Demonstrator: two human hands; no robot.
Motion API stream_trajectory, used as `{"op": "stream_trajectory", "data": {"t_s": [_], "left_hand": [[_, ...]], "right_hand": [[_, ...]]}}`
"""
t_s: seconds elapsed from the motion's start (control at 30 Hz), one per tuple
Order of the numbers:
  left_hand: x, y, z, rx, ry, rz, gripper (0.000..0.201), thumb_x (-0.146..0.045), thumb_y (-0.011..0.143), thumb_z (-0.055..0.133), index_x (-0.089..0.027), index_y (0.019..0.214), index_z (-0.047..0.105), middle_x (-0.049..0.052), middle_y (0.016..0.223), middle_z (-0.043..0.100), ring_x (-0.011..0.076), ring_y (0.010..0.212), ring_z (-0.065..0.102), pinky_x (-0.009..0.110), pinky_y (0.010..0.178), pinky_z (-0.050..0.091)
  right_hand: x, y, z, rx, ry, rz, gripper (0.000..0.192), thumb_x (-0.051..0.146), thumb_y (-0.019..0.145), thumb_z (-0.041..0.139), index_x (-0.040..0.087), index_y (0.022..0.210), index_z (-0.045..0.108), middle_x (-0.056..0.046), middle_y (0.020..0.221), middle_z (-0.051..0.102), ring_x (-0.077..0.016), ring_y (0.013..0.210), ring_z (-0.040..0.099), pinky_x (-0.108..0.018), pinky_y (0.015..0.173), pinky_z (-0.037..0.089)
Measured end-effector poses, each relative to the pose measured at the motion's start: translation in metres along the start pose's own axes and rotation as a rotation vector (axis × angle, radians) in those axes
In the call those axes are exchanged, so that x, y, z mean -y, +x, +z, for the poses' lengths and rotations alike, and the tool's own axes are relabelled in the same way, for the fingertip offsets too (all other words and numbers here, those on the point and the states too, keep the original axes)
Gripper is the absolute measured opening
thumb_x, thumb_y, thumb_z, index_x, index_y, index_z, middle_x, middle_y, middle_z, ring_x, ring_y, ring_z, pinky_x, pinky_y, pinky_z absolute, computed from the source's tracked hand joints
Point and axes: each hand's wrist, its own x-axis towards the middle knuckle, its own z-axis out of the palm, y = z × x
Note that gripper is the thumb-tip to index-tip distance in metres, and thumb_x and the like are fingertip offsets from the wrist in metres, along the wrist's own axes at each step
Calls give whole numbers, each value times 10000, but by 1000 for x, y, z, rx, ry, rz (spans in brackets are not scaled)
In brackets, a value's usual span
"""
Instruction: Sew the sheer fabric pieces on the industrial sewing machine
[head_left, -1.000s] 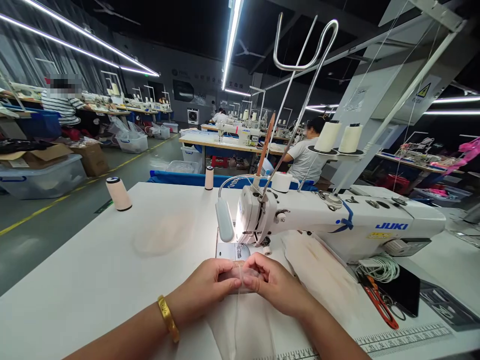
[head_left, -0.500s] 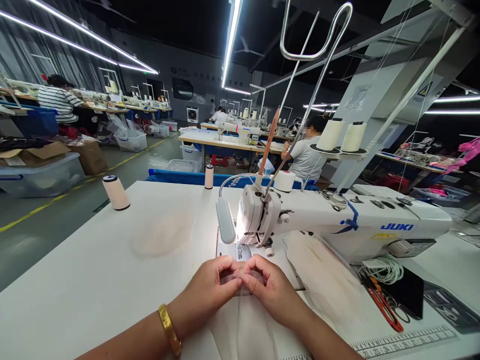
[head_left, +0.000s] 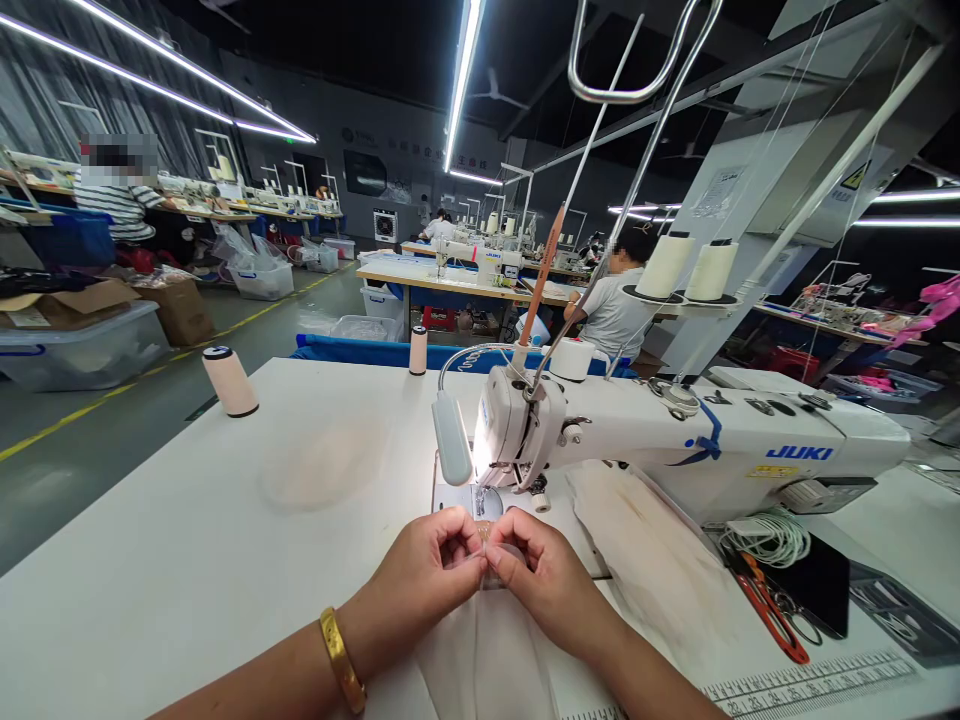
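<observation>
the left hand (head_left: 420, 580) and right hand (head_left: 540, 580) pinch a small sheer fabric piece (head_left: 491, 572), mostly hidden between their fingertips, near the sewing machine (head_left: 675, 440) on a white table (head_left: 187, 540) in a dim workshop.

A dark hall with long ceiling lights (head_left: 459, 80), rows of tables (head_left: 450, 285), grey floor (head_left: 90, 440).

A white table (head_left: 187, 560) is occupied by a sewing machine (head_left: 675, 440), two thread cones (head_left: 229, 381), sheer fabric (head_left: 487, 650), red-handled scissors (head_left: 772, 615) and a coiled cord (head_left: 769, 537).
</observation>
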Motion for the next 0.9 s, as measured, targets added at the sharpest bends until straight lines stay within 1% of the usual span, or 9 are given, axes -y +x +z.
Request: {"op": "stream_trajectory", "data": {"t_s": [0.03, 0.17, 0.23, 0.3, 0.43, 0.6, 0.7, 0.8, 0.9], "left_hand": [[0, 0, 0, 1, -6, 1, 233, -408, 706, 677, -222, 707, 539, -55, 655, 481, 148, 668, 397, 267, 612, 315], [3, 1, 0, 16, -57, 1, 233, -406, 719, 693, -216, 773, 568, -45, 704, 514, 153, 695, 429, 268, 627, 340], [5, 1, 0, 19, -43, 0, 242, -420, 734, 691, -211, 764, 573, -43, 706, 508, 153, 696, 423, 271, 629, 334], [6, 1, 0, 16, -13, 4, 251, -429, 749, 679, -209, 733, 558, -43, 696, 500, 152, 693, 410, 273, 631, 324], [7, 1, 0, -11, 10, 30, 229, -397, 730, 672, -212, 714, 539, -27, 733, 554, 166, 732, 452, 278, 663, 360], [6, 3, 1, -33, 0, 35, 282, -391, 698, 686, -228, 669, 457, -41, 690, 508, 159, 708, 426, 272, 641, 337], [4, 3, 2, -44, -32, 15, 239, -395, 690, 688, -227, 733, 524, -55, 686, 483, 152, 688, 414, 265, 626, 325], [3, 2, 1, -20, -53, -4, 239, -408, 702, 685, -215, 819, 606, -68, 672, 452, 147, 670, 397, 263, 618, 317], [4, 2, 0, 4, -39, 6, 239, -426, 720, 685, -208, 772, 602, -61, 672, 455, 146, 670, 394, 267, 619, 318]], "right_hand": [[0, 0, 0, 3, 6, 2, 236, 442, 925, 623, 223, 850, 575, 21, 778, 527, -175, 741, 436, -299, 663, 340], [-1, -1, 2, -11, -17, -1, 219, 422, 923, 624, 228, 837, 570, 26, 765, 513, -172, 733, 430, -296, 659, 344], [-2, -1, 3, -30, -33, -19, 219, 427, 921, 622, 230, 838, 572, 24, 768, 517, -173, 734, 436, -295, 658, 343], [-2, -1, 3, -45, -45, -26, 224, 435, 920, 620, 233, 837, 569, 27, 764, 508, -171, 725, 429, -294, 648, 331], [-1, -2, 3, -60, -69, -19, 228, 432, 917, 615, 234, 820, 558, 28, 756, 491, -170, 718, 416, -291, 634, 313], [-1, -2, 4, -80, -85, -71, 218, 410, 912, 608, 232, 796, 559, 30, 728, 491, -169, 704, 426, -291, 634, 326], [-2, -2, 5, -96, -93, -98, 209, 394, 917, 603, 230, 791, 576, 21, 742, 526, -171, 712, 449, -292, 645, 344], [-3, -2, 5, -106, -112, -126, 198, 380, 923, 598, 230, 794, 594, 17, 750, 543, -172, 713, 461, -293, 648, 350], [-5, -1, 5, -115, -128, -140, 202, 382, 932, 598, 231, 796, 598, 17, 751, 548, -172, 710, 467, -293, 647, 355]]}}
